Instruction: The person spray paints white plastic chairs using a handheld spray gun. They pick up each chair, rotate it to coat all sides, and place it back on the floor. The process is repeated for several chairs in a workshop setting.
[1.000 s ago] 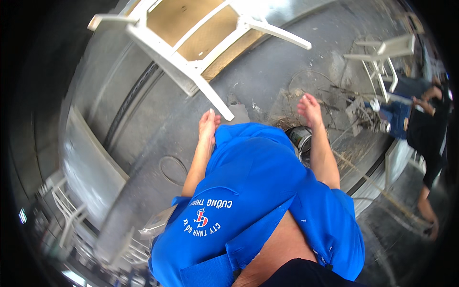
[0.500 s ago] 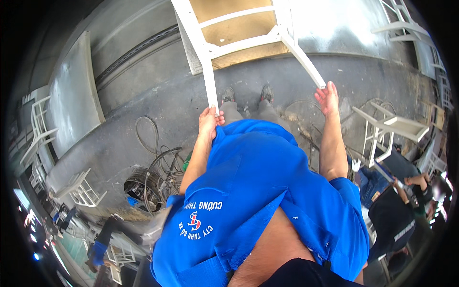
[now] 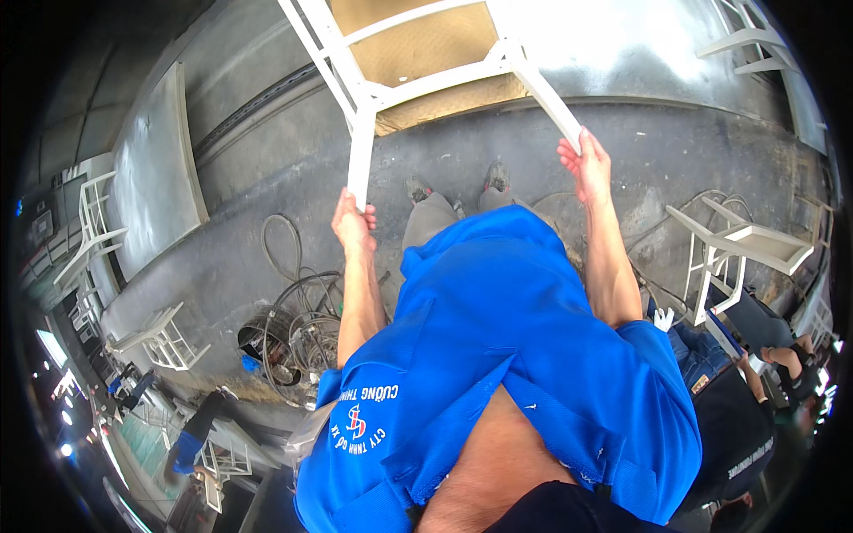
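A white wooden chair frame (image 3: pixel 435 84) spans the top of the head view, its two splayed posts pointing toward me. My left hand (image 3: pixel 354 220) is closed round the end of the left post, thumb along its side. At the tip of the right post, my right hand (image 3: pixel 586 167) grips with thumb and fingers. Behind the frame's rails lies a tan board (image 3: pixel 426 44), partly covered by them. The far end of the frame is cut off by the picture's upper edge.
Coiled hoses (image 3: pixel 311 302) lie left of me beside a dark metal bucket (image 3: pixel 267 333). To my right stands a white chair frame (image 3: pixel 737 244), with a co-worker (image 3: pixel 724 400) near it. A metal panel (image 3: pixel 155 178) leans at the left; more white frames (image 3: pixel 164 338) stand there.
The chair frame has shifted and turned slightly leftward, with both hands still on its posts. My left hand has moved left; my right hand has moved a little left and its fingers have closed further.
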A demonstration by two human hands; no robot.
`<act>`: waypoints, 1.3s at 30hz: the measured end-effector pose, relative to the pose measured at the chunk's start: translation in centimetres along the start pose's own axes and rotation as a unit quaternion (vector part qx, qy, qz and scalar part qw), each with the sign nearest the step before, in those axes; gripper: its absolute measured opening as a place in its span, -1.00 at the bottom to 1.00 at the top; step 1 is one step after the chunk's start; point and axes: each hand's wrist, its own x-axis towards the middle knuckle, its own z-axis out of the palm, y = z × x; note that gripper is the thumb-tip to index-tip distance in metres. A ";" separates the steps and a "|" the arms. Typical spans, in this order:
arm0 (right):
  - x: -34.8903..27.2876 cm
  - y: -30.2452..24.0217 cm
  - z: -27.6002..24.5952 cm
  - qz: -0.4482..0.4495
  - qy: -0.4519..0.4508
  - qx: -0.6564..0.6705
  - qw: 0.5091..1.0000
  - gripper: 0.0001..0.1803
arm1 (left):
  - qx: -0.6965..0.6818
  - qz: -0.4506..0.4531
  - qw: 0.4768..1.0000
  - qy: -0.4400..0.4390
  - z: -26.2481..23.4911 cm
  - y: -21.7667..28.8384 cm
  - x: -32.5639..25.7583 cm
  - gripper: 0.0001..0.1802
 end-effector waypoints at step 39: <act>-3.7 -20.4 5.5 -0.228 0.072 -0.130 0.962 -0.40 | -0.056 0.218 0.974 -0.028 1.7 19.8 -7.6 -0.42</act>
